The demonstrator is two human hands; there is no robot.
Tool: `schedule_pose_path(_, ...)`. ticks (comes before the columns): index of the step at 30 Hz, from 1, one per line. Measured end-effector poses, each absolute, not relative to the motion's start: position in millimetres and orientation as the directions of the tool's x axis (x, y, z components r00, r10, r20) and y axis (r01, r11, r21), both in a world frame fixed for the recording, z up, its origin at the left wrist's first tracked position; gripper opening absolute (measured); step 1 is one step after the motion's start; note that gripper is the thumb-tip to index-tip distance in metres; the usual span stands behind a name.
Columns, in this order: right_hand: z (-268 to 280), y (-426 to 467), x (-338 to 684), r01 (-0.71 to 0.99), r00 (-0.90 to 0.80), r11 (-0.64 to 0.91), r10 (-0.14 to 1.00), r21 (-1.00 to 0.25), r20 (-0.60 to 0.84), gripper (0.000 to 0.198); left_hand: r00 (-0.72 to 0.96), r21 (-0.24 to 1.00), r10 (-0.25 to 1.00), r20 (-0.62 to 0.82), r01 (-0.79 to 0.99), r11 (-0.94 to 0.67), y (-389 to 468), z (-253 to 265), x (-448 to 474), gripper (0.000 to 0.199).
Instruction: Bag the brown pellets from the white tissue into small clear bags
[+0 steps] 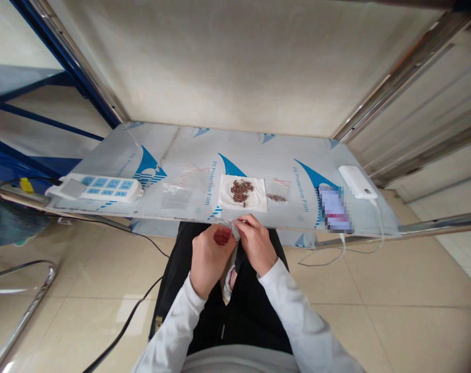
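Observation:
My left hand (211, 255) and my right hand (256, 244) are close together just in front of the shelf edge, above my lap. Both are closed with fingertips pinching a small clear plastic bag (224, 224); its contents are hard to make out. Just beyond my hands, a white tissue (259, 202) lies on the shelf, bearing a pile of small brown metal pieces, perhaps screws (241, 191). To its right is a clear bag (281, 186) with similar brown pieces at its lower side. More flat clear bags (179, 194) lie to the left.
The shelf (243, 145) is covered with printed protective film. A white power strip (111, 187) sits at its left end. On the right are a phone (334, 207) and a white power bank (357, 181) with cables. A black cable (136, 303) hangs at the left.

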State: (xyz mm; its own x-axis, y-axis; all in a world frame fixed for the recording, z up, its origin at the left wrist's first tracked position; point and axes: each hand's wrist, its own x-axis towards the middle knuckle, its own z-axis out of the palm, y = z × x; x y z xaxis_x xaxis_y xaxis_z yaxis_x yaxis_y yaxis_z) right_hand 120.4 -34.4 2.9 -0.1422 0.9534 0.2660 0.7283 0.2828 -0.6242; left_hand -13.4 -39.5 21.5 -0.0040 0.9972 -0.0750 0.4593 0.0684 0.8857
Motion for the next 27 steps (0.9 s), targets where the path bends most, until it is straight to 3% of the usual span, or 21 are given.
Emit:
schedule_pose_path(2, 3.1, -33.0, 122.4, 0.706, -0.13, 0.28, 0.954, -0.65, 0.271, 0.031, 0.012, 0.905, 0.997, -0.075, 0.421, 0.063, -40.3, 24.0, -15.9, 0.01)
schedule_pose_path(5, 7.9, -31.3, 125.5, 0.631, -0.083, 0.237, 0.967, -0.739, 0.239, 0.023, 0.096, 0.856, 0.99, 0.103, 0.499, -0.137, -38.5, 31.8, -24.6, 0.021)
schedule_pose_path(8, 16.4, -32.2, 126.7, 0.529, -0.044, 0.16, 0.986, -0.833, 0.162, 0.018, 0.319, 0.646, 0.9, 0.297, 0.627, -0.435, -31.0, 40.8, -34.2, 0.064)
schedule_pose_path(11, 25.7, -36.1, 125.2, 0.476, -0.076, 0.114, 0.993, -0.872, 0.088, 0.017, 0.557, 0.491, 0.774, 0.301, 0.605, -0.626, -19.5, 43.9, -35.7, 0.101)
schedule_pose_path(13, 31.9, -39.4, 124.8, 0.463, -0.128, 0.12, 0.989, -0.878, 0.068, 0.013, 0.629, 0.464, 0.733, 0.259, 0.585, -0.666, -12.5, 42.0, -32.3, 0.095)
schedule_pose_path(15, 37.9, -42.1, 126.4, 0.443, -0.191, 0.167, 0.977, -0.881, 0.09, 0.008, 0.639, 0.476, 0.737, 0.221, 0.589, -0.653, -7.8, 38.7, -28.2, 0.073)
schedule_pose_path(17, 42.6, -43.9, 130.0, 0.408, -0.248, 0.224, 0.96, -0.885, 0.128, 0.013, 0.622, 0.496, 0.757, 0.201, 0.601, -0.626, -6.2, 35.8, -25.6, 0.053)
schedule_pose_path(20, 44.4, -46.0, 133.9, 0.375, -0.275, 0.253, 0.949, -0.892, 0.153, 0.02, 0.594, 0.522, 0.779, 0.2, 0.608, -0.598, -7.9, 33.4, -25.1, 0.039)
schedule_pose_path(23, 41.6, -52.4, 128.6, 0.441, -0.174, 0.247, 0.967, -0.863, 0.188, 0.012, 0.558, 0.525, 0.805, 0.202, 0.632, -0.57, -10.8, 31.4, -25.9, 0.034)
schedule_pose_path(27, 43.7, -67.4, 112.5, 0.599, 0.025, 0.264, 0.938, -0.756, 0.347, 0.007, 0.49, 0.522, 0.843, 0.223, 0.67, -0.528, -13.4, 27.7, -26.7, 0.038)
